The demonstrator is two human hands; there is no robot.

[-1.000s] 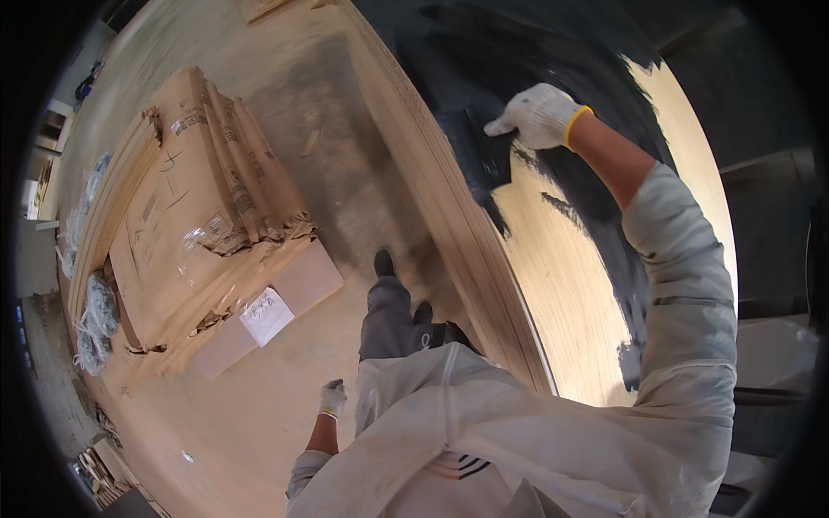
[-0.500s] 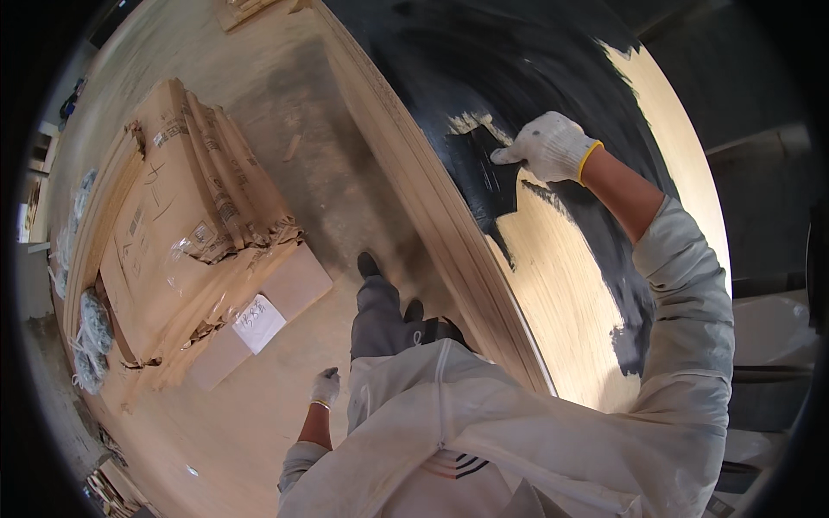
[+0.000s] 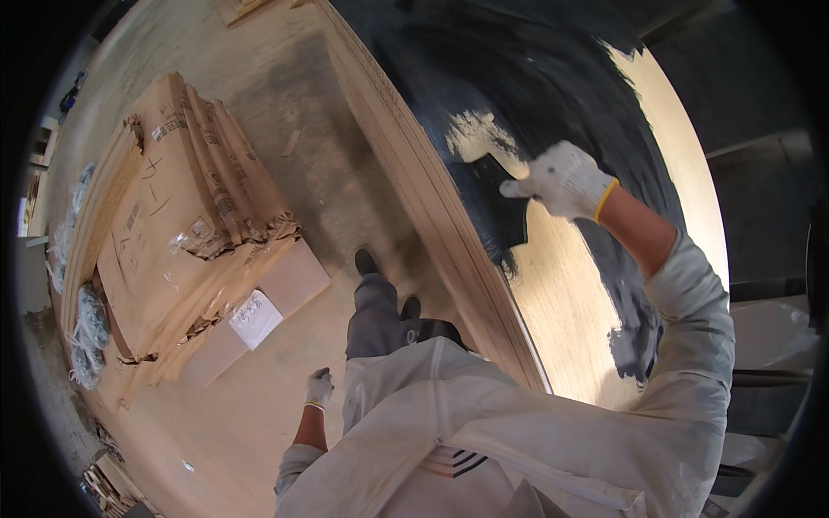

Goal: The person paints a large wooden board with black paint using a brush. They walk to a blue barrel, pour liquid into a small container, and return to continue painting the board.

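My right hand [image 3: 566,181], in a white knit glove with a yellow cuff, grips a flat black scraper [image 3: 490,207]. The scraper lies against the top board [image 3: 566,289] of a stack, near its left edge. Glossy black coating [image 3: 553,95] covers much of the board in broad streaks, and pale wood shows beside and below the blade. The scraper's handle is hidden in the glove. My left hand [image 3: 318,387], gloved too with dark fingertips, hangs low beside my body with the fingers curled; nothing shows in it.
The stacked boards' layered edge [image 3: 432,207] runs along my right side. Left on the floor stands a pile of cardboard-wrapped panels [image 3: 164,216] with torn ends and a white paper sheet [image 3: 256,320]. Clear plastic bundles [image 3: 89,332] lie against its far side.
My right hand and the scraper have moved down the board toward me. A pale wood patch above the blade shows larger. My left hand stays low, almost unmoved.
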